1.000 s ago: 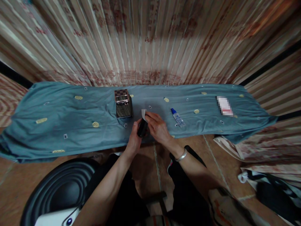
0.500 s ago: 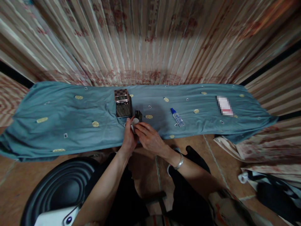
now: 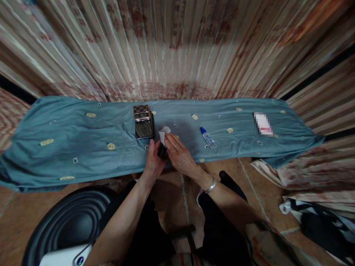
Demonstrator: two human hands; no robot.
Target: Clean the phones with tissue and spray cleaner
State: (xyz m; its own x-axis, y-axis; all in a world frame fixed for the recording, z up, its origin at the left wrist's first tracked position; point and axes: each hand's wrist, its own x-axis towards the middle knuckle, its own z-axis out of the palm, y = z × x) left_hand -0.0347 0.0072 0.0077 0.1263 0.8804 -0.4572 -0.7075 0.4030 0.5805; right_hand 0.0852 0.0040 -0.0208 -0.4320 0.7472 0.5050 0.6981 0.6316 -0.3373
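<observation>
Near the front edge of the cloth-covered table, my left hand [image 3: 153,161] is closed around a small dark object [image 3: 162,151], mostly hidden by the fingers, so its kind cannot be made out. A white wipe [image 3: 164,133] is pinched in my right hand [image 3: 179,154] and sticks out past the fingertips, just above the dark object. Just beyond my left hand stands a glossy dark box [image 3: 144,128] with a brown checkered top. To the right of my hands lies a small clear bottle [image 3: 208,138] with a blue cap.
A pixelated white and pink packet [image 3: 263,124] lies on the right part of the teal patterned tablecloth [image 3: 91,129]. Pleated curtains [image 3: 166,55] hang behind the table. At lower left is a round black stool [image 3: 74,225] with a white device [image 3: 65,255] on it.
The wipe has moved from between both hands to the far side of the dark object, held by my right hand. The dark object has come nearer, into my left hand.
</observation>
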